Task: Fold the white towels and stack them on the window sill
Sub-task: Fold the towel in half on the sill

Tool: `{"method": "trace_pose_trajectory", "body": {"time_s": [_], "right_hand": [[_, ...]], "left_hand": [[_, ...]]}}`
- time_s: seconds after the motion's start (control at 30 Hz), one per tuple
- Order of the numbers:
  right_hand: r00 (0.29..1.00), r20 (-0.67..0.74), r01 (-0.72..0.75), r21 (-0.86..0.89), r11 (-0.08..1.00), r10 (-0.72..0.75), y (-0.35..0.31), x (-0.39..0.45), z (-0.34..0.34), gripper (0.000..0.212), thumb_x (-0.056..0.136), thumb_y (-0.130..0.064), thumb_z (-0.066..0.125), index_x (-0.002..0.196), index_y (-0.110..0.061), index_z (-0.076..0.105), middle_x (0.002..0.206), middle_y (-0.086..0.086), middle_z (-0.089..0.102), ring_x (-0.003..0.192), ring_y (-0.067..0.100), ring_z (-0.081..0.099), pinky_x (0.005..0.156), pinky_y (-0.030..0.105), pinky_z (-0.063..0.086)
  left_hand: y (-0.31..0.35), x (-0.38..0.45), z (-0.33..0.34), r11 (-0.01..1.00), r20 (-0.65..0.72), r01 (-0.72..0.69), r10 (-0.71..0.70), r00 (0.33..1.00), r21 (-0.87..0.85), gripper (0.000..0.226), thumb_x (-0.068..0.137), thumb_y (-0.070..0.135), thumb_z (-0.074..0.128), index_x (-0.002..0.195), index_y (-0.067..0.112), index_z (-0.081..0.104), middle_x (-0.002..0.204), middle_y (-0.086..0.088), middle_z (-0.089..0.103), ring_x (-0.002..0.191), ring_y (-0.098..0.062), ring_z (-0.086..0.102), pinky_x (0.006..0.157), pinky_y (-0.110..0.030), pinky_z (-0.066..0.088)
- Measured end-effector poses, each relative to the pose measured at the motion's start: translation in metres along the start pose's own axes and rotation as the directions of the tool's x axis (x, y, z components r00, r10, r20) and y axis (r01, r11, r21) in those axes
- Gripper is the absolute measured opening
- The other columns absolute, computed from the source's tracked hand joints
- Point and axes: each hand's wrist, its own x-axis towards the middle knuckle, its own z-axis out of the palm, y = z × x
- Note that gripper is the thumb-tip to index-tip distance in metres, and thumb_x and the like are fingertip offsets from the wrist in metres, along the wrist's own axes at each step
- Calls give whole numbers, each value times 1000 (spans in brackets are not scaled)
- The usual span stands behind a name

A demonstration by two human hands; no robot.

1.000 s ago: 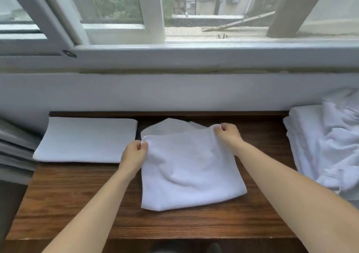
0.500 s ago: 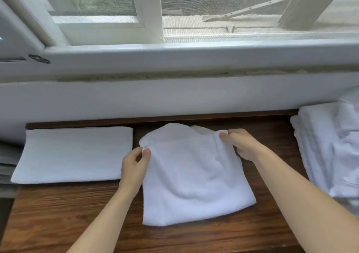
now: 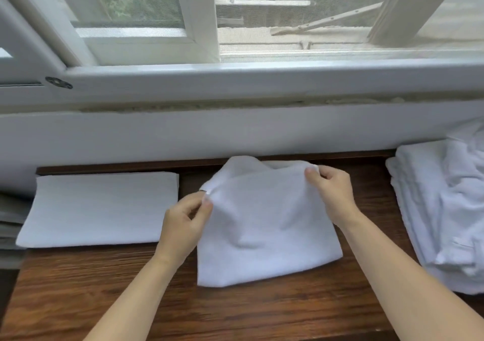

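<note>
A dark wooden window sill (image 3: 104, 288) with a visible grain runs across the lower half of the view, backed by a white wall (image 3: 183, 136) and, above it, a white-framed window (image 3: 199, 21) whose screen looks out on trees and a pale building. A grey stack of something, too cropped to name, shows at the far left edge.

Three groups of white cloth lie on the sill. A folded white towel (image 3: 99, 209) rests flat on the left. A half-folded white towel (image 3: 264, 230) sits in the middle, its near edge doubled over and lying on the wood. A loose pile of white towels (image 3: 440, 209) fills the right side; the number in it cannot be counted.

Two bare hands work the middle towel. The left hand (image 3: 183, 223) pinches its far left corner between thumb and fingertips, and the right hand (image 3: 332, 191) is closed on its far right corner, both lifting the upper layer slightly off the layer beneath.

Compared with half a second ago, the top layer's far edge sits nearer the wall and covers more of the under layer, which now shows only as a small peak behind it. The folded towel and the pile lie where they were.
</note>
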Motion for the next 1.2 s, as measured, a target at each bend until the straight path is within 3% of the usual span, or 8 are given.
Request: {"method": "trace_pose_trajectory", "body": {"time_s": [0.13, 0.27, 0.4, 0.6, 0.77, 0.93, 1.07, 1.2], "right_hand": [[956, 60, 291, -118, 949, -286, -33, -18, 3, 12, 99, -11, 69, 91, -12, 78, 85, -8, 72, 79, 1, 63, 73, 14, 46], [938, 69, 346, -123, 930, -340, -50, -32, 5, 14, 97, -6, 70, 88, -14, 77, 83, -15, 71, 81, 0, 65, 75, 13, 46], [900, 176, 421, -124, 898, -398, -72, -60, -18, 14, 94, -1, 73, 92, -11, 82, 93, -6, 74, 92, 10, 70, 77, 24, 52], [845, 281, 495, -89, 865, -455, -120, -102, -56, 18, 91, -14, 75, 85, -29, 83, 96, -8, 72, 88, 18, 70, 70, 31, 54], [889, 239, 391, 43, 919, -390, -120, -94, -73, 14, 89, -15, 65, 78, -15, 75, 81, 2, 69, 78, 25, 61, 69, 37, 44], [983, 139, 122, -4, 992, -120, -110, -67, -67, 21, 77, -23, 58, 61, -10, 55, 64, 7, 46, 62, 19, 42, 59, 31, 30], [984, 157, 134, -340, 931, -84, -98, -59, -31, 33, 94, -44, 64, 79, -15, 72, 75, -10, 68, 74, 9, 60, 72, 34, 45], [956, 272, -16, -319, 948, 107, -95, -55, -9, 50, 101, -60, 52, 108, -19, 79, 99, -11, 75, 99, 9, 69, 91, 29, 51]], "left_hand": [[15, -15, 18, 924, 140, -349, 329, 934, 158, 15, 99, 16, 65, 99, 9, 79, 106, 10, 74, 115, -5, 66, 97, -20, 51], [2, -9, 38, 991, 23, 77, -75, 997, -105, 21, 98, 23, 68, 78, 24, 73, 94, 10, 65, 90, -6, 63, 81, -22, 47], [-4, 5, 38, 661, 36, 384, -475, 879, -645, 37, 96, 40, 68, 98, 2, 68, 101, -16, 69, 94, -35, 62, 87, -45, 47], [6, 20, 31, 286, 419, 649, -570, 706, -705, 33, 103, 22, 58, 130, 7, 66, 125, -17, 72, 112, -32, 71, 85, -46, 59], [16, 20, 39, 533, 293, 507, -437, 851, -678, 33, 102, 27, 56, 123, 5, 71, 119, -16, 72, 111, -36, 67, 85, -41, 55], [50, 7, 37, 601, 194, 233, -130, 972, -765, 29, 83, 21, 62, 74, -7, 60, 79, -21, 57, 72, -35, 57, 65, -35, 48], [84, -9, 47, 681, 299, 100, 180, 937, -725, 25, 75, 11, 56, 58, -7, 52, 77, -21, 62, 71, -30, 57, 66, -32, 44], [98, -23, 50, 779, 382, 7, 300, 874, -627, 35, 78, 16, 56, 67, -18, 62, 113, -30, 67, 115, -43, 64, 89, -50, 46]]}}
